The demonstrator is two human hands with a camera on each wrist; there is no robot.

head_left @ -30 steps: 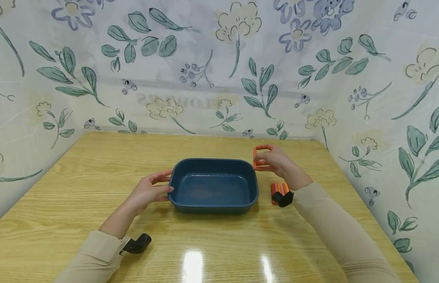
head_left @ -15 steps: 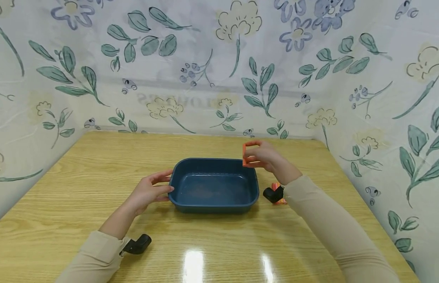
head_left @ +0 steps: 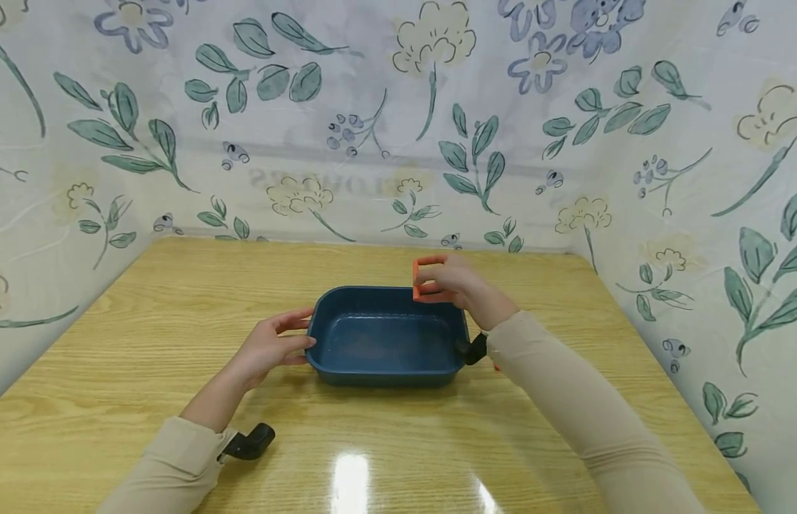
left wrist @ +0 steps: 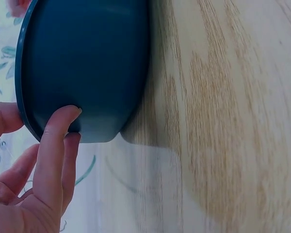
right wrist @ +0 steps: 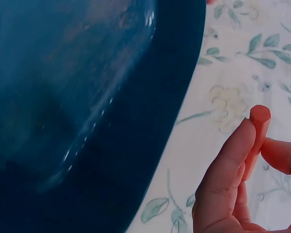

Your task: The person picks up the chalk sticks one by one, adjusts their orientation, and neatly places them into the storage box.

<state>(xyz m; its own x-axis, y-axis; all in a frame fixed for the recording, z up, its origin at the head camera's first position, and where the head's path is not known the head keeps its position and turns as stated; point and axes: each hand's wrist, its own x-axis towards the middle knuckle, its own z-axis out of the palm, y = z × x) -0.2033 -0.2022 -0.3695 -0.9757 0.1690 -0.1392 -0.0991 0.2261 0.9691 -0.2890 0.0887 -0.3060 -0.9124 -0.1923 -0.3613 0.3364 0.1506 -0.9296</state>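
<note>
A dark blue rectangular basin [head_left: 386, 380] with rounded corners sits on the wooden table, nothing inside it. My left hand [head_left: 270, 350] grips its left end at the rim. In the left wrist view fingertips press the basin's outer wall [left wrist: 87, 63], with another finger at the rim. Above the basin's back right rim, my right hand [head_left: 455, 282] pinches an orange-red stick [head_left: 415, 280] upright between thumb and fingers. The right wrist view shows the stick [right wrist: 260, 116] plain, smooth and slim with a flat faceted end, held above and beside the basin rim.
A small red bit [head_left: 498, 368] of other sticks peeks out beside the basin, mostly hidden by the right sleeve [head_left: 540, 364]. Black wrist mounts [head_left: 249, 442] jut from both cuffs. Flower-printed fabric [head_left: 373, 178] closes off the back and sides of the wooden table [head_left: 199, 307].
My right hand has moved left with the orange-red stick, from the basin's right corner to over its back rim. Its sleeve now covers the colourful sticks. The left hand and basin stayed put.
</note>
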